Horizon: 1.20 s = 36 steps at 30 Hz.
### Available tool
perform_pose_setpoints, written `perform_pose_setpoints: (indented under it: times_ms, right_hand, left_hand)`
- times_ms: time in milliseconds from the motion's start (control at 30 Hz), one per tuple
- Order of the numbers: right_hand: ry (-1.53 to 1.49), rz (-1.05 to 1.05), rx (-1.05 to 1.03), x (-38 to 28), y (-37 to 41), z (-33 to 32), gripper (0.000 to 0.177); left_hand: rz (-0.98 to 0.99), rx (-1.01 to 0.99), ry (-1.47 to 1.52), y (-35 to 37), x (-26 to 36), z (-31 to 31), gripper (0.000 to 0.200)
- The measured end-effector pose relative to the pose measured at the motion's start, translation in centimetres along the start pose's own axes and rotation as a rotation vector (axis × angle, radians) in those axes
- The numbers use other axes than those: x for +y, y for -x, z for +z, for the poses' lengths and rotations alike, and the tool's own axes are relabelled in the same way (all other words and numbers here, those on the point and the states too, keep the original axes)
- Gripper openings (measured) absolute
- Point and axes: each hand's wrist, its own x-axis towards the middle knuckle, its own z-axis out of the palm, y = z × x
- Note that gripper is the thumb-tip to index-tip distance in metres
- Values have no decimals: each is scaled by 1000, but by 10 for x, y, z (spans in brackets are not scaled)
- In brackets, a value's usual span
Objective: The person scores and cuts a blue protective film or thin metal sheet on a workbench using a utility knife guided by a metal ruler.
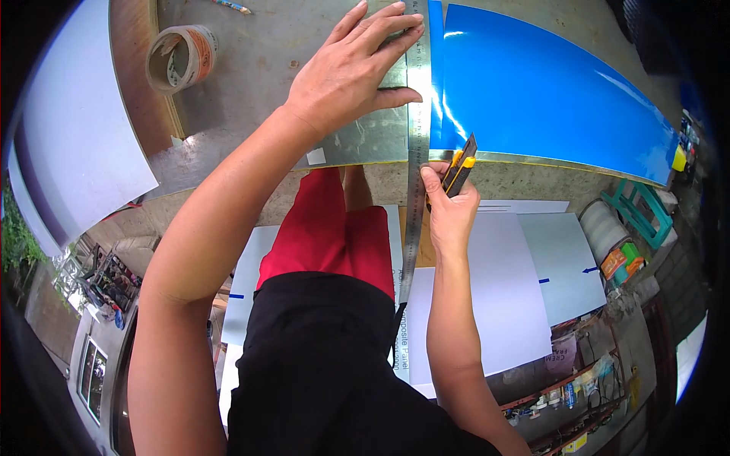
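A long metal ruler (416, 129) lies across the worktable and hangs past its near edge. My left hand (353, 72) is spread, with its fingertips on the ruler's left side. To the right is a glossy blue sheet (532, 83), with a narrow blue strip (436, 68) along the ruler. My right hand (452, 205) is closed around a black and yellow utility knife (458, 173), its blade pointing up near the blue sheet's lower edge. That hand's thumb and fingers are beside the ruler at the table edge.
A tape roll (182, 59) and a pencil (231, 6) are on the grey table (251, 99). A white curved panel (84, 129) stands at the left. White sheets (490, 281) lie below the table, and a green plastic stool (639, 213) is at the right.
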Motion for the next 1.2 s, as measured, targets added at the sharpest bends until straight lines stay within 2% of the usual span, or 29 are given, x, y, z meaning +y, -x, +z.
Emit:
perform_pose_setpoints:
  times_ms: [233, 300, 333, 567, 733, 1200]
  right_hand:
    - [28, -23, 19, 1, 0, 0, 14]
    - [18, -21, 20, 1, -1, -1, 14]
    - [24, -28, 13, 1, -1, -1, 15]
    - [140, -50, 0, -4, 0, -3, 17]
    - [65, -17, -14, -4, 1, -2, 13]
    - [109, 10, 6, -6, 2, -3, 17]
  left_hand:
    - [-5, -14, -5, 1, -1, 5, 89]
    - [-15, 154, -56, 3, -3, 22, 89]
    - [-9, 161, -60, 2, -3, 21, 89]
    - [-15, 125, -17, 0, 2, 10, 87]
    - [-42, 91, -1, 0, 3, 9, 89]
    - [-65, 35, 31, -2, 3, 5, 90]
